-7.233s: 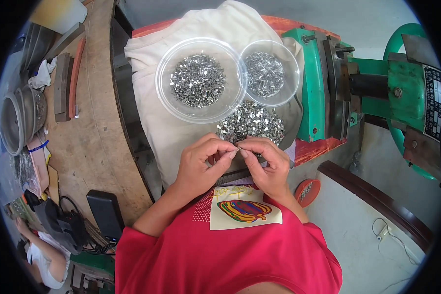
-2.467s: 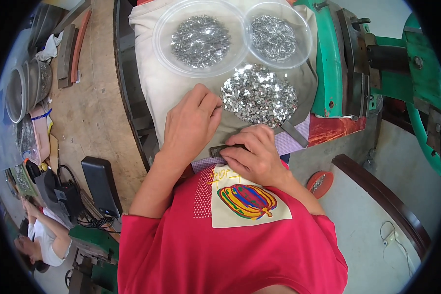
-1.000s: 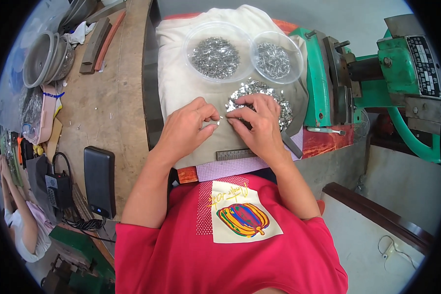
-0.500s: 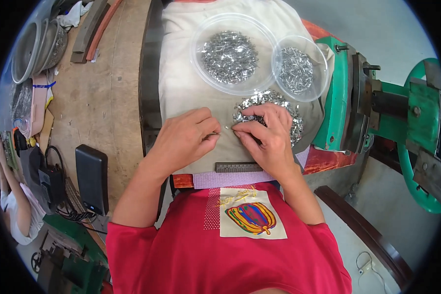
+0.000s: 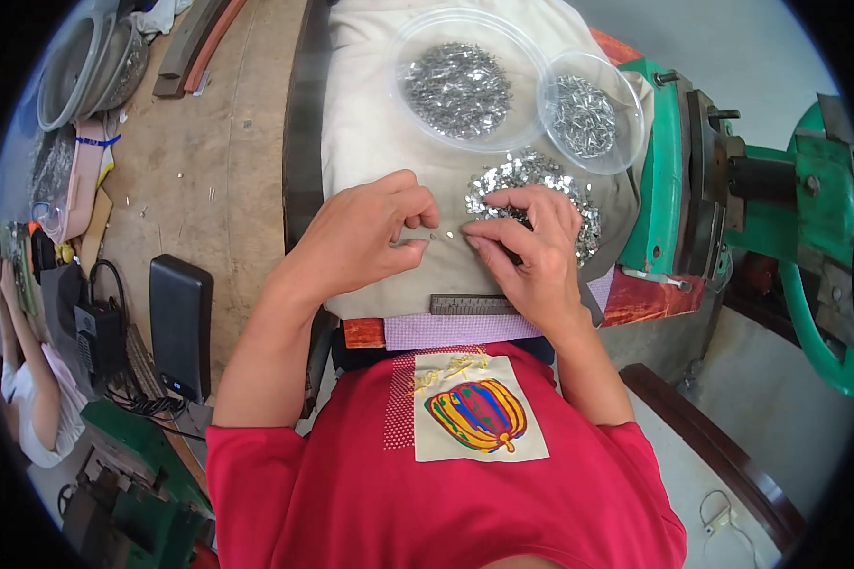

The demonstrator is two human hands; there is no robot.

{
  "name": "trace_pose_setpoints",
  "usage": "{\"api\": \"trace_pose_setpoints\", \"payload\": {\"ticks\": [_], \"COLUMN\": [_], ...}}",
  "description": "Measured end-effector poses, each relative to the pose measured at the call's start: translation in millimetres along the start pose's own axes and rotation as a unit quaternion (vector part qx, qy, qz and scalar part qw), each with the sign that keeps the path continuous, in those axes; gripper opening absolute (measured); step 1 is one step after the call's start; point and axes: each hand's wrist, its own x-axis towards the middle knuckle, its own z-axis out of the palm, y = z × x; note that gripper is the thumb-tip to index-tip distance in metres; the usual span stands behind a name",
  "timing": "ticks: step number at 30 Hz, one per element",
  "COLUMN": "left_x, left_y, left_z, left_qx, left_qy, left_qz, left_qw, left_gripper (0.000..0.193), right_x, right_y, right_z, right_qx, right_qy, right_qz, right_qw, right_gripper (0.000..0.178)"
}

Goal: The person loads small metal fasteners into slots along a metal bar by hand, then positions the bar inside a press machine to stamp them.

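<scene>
My left hand [image 5: 375, 228] hovers over the beige cloth [image 5: 370, 95], thumb and forefinger parted. By their tips lies a tiny metal piece [image 5: 433, 236]; another small shiny piece [image 5: 449, 234] is between my two hands. My right hand [image 5: 531, 247] rests beside a loose heap of small flat silvery pieces [image 5: 517, 171], partly covering it. Its thumb and forefinger tips are almost together, and whatever they hold is too small to make out. Beyond are a large clear round tub [image 5: 403, 104] of small metal parts and a smaller clear tub [image 5: 626, 142] of thin metal pins.
Near me lies a dark steel ruler [image 5: 470, 303] on a lilac checked cloth [image 5: 446, 332]. A green machine vise [image 5: 650, 180] stands at the right. Leftward, a wooden bench [image 5: 228, 142] carries a black box-shaped device [image 5: 180, 327]. Another person's arms [image 5: 19, 313] show at far left.
My left thumb and forefinger have opened from a pinch, and a second tiny piece now shows beside them. My right hand stays by the heap. The whole view has shifted slightly.
</scene>
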Motion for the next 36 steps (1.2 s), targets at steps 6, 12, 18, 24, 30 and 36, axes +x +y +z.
{"api": "trace_pose_setpoints", "payload": {"ticks": [6, 12, 18, 24, 30, 36], "left_x": [-0.9, -0.6, -2.5, -3.2, -4.3, -21.5], "left_y": [-0.5, 1.9, -0.7, 3.8, 8.3, 17.9], "left_z": [2.9, 2.5, 5.5, 14.2, 20.1, 21.1], "left_qx": [-0.019, 0.001, 0.013, 0.06, 0.122, 0.123], "left_qy": [0.018, 0.016, 0.046, 0.061, 0.116, 0.137], "left_qz": [0.013, -0.001, 0.004, 0.019, 0.066, 0.085], "left_qw": [1.0, 1.0, 0.999, 0.996, 0.984, 0.979], "left_gripper": [0.022, 0.016, 0.017, 0.014, 0.013, 0.016], "right_x": [-2.6, 2.6, 1.4, -34.1, -50.6, -47.6], "right_y": [-8.5, -20.9, -22.2, -35.1, -41.4, -45.2], "right_z": [6.9, 10.0, 13.4, -3.7, -1.4, 4.0], "right_qx": [0.001, -0.041, -0.032, 0.03, -0.002, -0.048], "right_qy": [0.024, 0.026, 0.047, 0.002, -0.002, 0.002], "right_qz": [0.008, -0.019, -0.013, 0.009, 0.014, -0.003], "right_qw": [1.0, 0.999, 0.998, 0.999, 1.0, 0.999], "right_gripper": [0.016, 0.014, 0.013, 0.02, 0.02, 0.021]}}
